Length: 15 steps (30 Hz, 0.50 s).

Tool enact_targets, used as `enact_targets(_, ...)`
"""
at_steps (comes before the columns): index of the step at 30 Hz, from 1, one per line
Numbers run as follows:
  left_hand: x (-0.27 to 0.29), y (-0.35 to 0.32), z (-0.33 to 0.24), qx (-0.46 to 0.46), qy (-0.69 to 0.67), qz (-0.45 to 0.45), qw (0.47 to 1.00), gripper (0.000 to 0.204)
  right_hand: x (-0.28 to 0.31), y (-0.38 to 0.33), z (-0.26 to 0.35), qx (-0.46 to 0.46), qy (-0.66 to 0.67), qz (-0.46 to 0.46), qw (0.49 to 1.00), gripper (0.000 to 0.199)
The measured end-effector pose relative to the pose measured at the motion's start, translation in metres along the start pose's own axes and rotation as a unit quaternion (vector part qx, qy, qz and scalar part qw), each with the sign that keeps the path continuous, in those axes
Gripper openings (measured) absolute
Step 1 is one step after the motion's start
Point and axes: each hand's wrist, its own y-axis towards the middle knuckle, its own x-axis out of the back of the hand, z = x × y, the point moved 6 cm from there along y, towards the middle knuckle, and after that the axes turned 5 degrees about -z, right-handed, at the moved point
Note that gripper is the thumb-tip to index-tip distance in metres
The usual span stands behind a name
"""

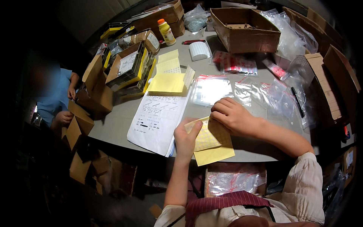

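Note:
My left hand (186, 139) is closed on the left edge of a yellow sheet of small labels (207, 138), its thumb across the front. A plainer yellow part of it (215, 153) hangs below, over the table's front edge. My right hand (235, 118) is at the sheet's upper edge with its fingers bent and pressed together; whatever its fingertips pinch is hidden. Just beyond my hands lies a stack of clear zip bags (212, 90) with red seals. To the left, a folded yellow sheet (166, 83) rests on a pad of papers (157, 125) with printed drawings and handwriting.
Loose zip bags (270, 94) and a black marker (297, 102) lie at the right. An open carton (245, 38), a white label roll (199, 51) and a yellow bottle (166, 32) stand farther back. Below the table edge sits a box of filled bags (235, 179). Another person (56, 94) works at the left.

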Motion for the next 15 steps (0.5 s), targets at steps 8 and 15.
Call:
enact_targets(8, 0.002, 0.000, 0.007, 0.019, -0.014, 0.008, 1.000, 0.018, -0.003, 0.002, -0.006, -0.024, 0.019, 0.007, 1.000, 0.027)
enact_targets(15, 0.004, 0.001, 0.007, 0.013, -0.009, 0.010, 1.000, 0.016, 0.000, 0.000, 0.009, 0.089, -0.071, -0.034, 0.993, 0.025)
